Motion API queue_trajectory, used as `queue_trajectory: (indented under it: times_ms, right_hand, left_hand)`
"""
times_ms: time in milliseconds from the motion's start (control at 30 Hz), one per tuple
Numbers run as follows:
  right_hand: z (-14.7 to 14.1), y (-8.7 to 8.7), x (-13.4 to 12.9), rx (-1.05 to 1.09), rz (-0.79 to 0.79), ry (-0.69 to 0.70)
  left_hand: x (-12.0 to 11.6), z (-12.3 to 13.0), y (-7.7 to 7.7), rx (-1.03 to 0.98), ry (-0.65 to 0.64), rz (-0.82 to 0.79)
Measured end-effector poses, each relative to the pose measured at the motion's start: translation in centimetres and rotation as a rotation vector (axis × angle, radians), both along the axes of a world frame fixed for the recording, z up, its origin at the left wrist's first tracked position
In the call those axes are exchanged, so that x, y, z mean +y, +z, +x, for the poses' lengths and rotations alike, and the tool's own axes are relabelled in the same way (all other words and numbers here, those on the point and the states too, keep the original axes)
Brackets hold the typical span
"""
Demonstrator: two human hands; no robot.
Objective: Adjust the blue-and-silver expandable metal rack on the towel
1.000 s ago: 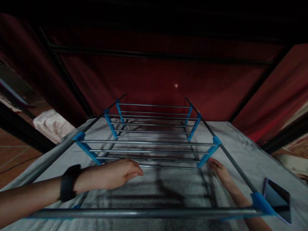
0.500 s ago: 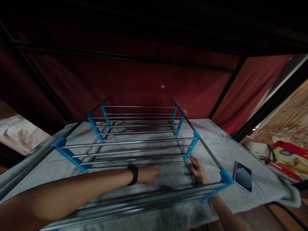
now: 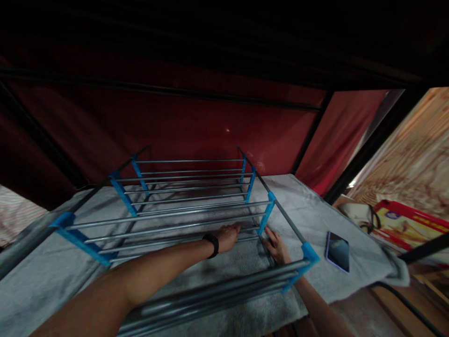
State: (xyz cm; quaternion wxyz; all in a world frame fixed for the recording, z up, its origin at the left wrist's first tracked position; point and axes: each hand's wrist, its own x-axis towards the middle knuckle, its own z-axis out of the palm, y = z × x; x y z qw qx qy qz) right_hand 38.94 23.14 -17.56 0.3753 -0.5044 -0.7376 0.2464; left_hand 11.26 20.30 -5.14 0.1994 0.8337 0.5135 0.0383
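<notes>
A shoe rack (image 3: 196, 217) of grey metal rods and blue plastic brackets lies on a grey blanket (image 3: 294, 220). My left hand (image 3: 227, 237), with a black band at the wrist, reaches over the nearest rods. Its fingers are curled at a rod of the second tier, close to the right end; the fingertips are partly hidden. At the lower end of that tier's right blue bracket (image 3: 266, 216), my right hand (image 3: 278, 246) has its thumb and fingers around the side pole. My right forearm passes beneath the front rods.
A phone (image 3: 337, 252) lies on the blanket to the right. Beyond it are a pale pouch (image 3: 356, 215) with a dark strap and a red and yellow box (image 3: 410, 222). Dark metal frame bars and red cloth (image 3: 196, 126) enclose the back. A black cable (image 3: 410, 302) runs at lower right.
My left hand has moved forward and right, from above the blanket to the second-tier rods. My right hand stays by the bracket. The view has shifted slightly right.
</notes>
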Motion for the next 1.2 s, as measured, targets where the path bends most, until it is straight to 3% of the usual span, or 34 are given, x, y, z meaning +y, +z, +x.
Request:
queue_trajectory:
  times_ms: [133, 267, 667, 1200]
  right_hand:
    - [-0.9, 1.8, 0.5, 0.122, -0.020, -0.005]
    - [-2.1, 3.6, 1.6, 0.179, -0.024, 0.077]
    - [-2.5, 5.8, 2.5, 0.075, -0.042, 0.030]
    - [-2.9, 5.9, 2.6, 0.073, -0.059, 0.031]
  left_hand:
    - [1.1, 0.6, -0.3, -0.046, 0.093, -0.077]
    - [2.2, 0.5, -0.2, -0.088, 0.089, -0.062]
    - [3.2, 0.4, -0.8, -0.130, 0.056, -0.088]
    - [3.1, -0.1, -0.5, -0.156, 0.074, -0.138]
